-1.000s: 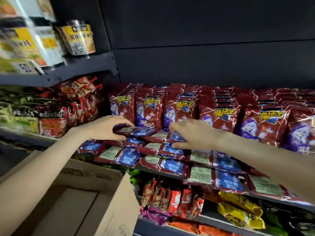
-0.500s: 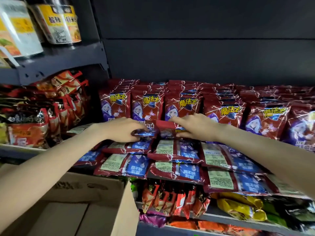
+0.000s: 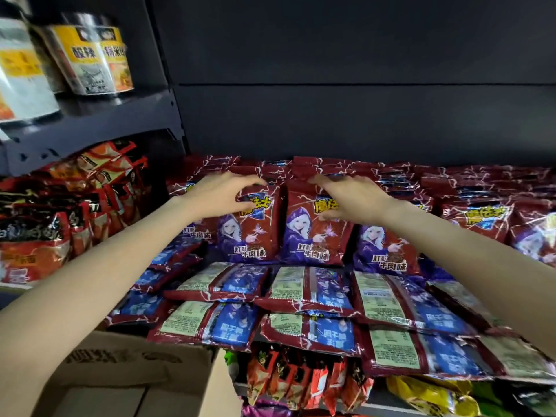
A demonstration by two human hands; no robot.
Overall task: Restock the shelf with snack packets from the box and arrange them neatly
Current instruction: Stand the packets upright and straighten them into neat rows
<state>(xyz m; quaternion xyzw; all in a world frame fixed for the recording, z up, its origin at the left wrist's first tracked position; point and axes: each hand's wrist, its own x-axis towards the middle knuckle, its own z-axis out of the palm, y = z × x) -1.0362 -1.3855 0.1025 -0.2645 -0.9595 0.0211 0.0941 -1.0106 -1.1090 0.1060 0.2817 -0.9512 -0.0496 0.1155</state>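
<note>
Red snack packets with a purple-robed figure stand upright in rows on the shelf. My left hand [image 3: 222,194] grips the top of one upright packet [image 3: 254,236], fingers curled over its upper edge. Beside it, my right hand [image 3: 346,201] pinches the top of the neighbouring upright packet [image 3: 313,239], thumb on its front. Several more of the same packets lie flat, back side up [image 3: 222,284], in two rows along the shelf's front. The open cardboard box [image 3: 120,371] sits at the bottom left under my left forearm; its inside is mostly hidden.
Instant noodle cups [image 3: 93,58] stand on the upper left shelf. Orange and black packets [image 3: 33,236] fill the left bay. Below hang small orange-red packets [image 3: 301,383] and yellow bags [image 3: 430,398]. A dark back panel rises behind the rows.
Both hands have lifted off the flat packets at the front and now hold the tops of two upright packets in the row behind. The view has moved closer to the shelf.
</note>
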